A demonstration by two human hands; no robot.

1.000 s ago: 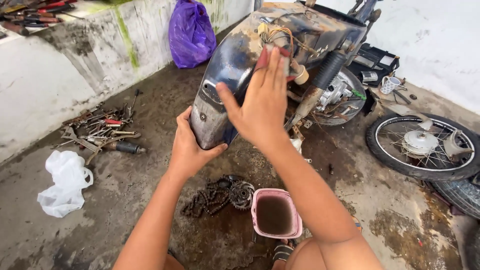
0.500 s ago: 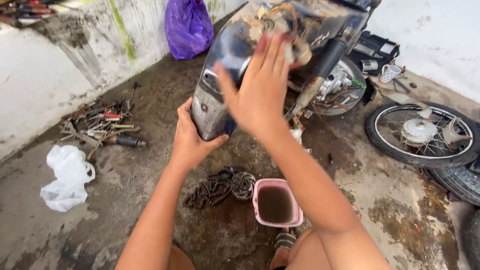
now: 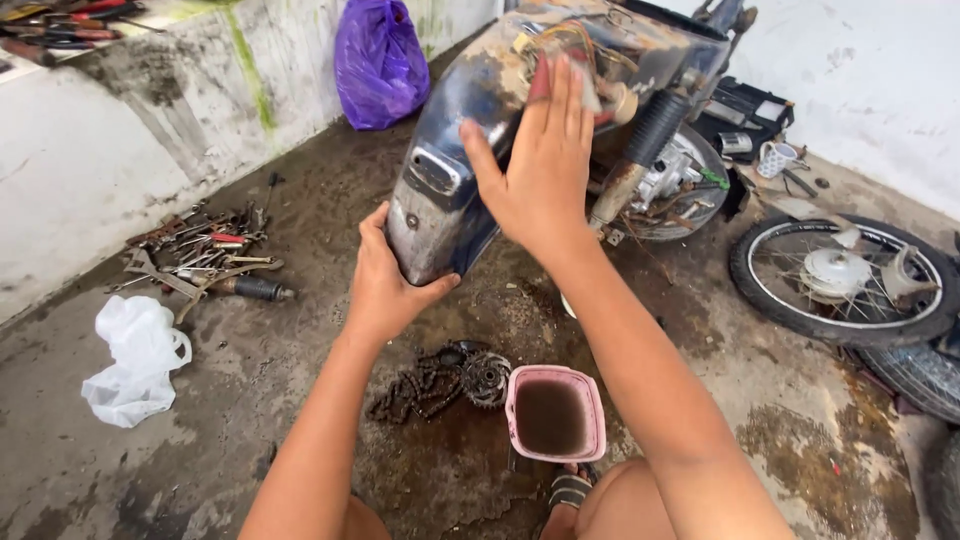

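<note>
The dark blue rear fender (image 3: pixel 440 200) of the stripped motorbike (image 3: pixel 620 110) stands straight ahead of the person, its long axis running up and away from them, low tail end nearest and the upper end rising toward the wiring and frame. The left hand (image 3: pixel 390 285) is the nearer one: it cups the bottom edge of the fender from below, fingers curled under the rim and thumb on the right side. The right hand (image 3: pixel 540 165) sits higher and further along the same axis, laid flat and open against the fender's upper right flank, fingers stretched upward, pressing rather than gripping. Below the hands, on the stained concrete floor (image 3: pixel 250 400), lie a chain with a sprocket (image 3: pixel 450 380) and a pink tub of dark liquid (image 3: pixel 555 412). A pile of wrenches (image 3: pixel 205 255) and a white plastic bag (image 3: pixel 135 358) lie well off to the left, a loose wheel (image 3: pixel 840 280) to the right.
</note>
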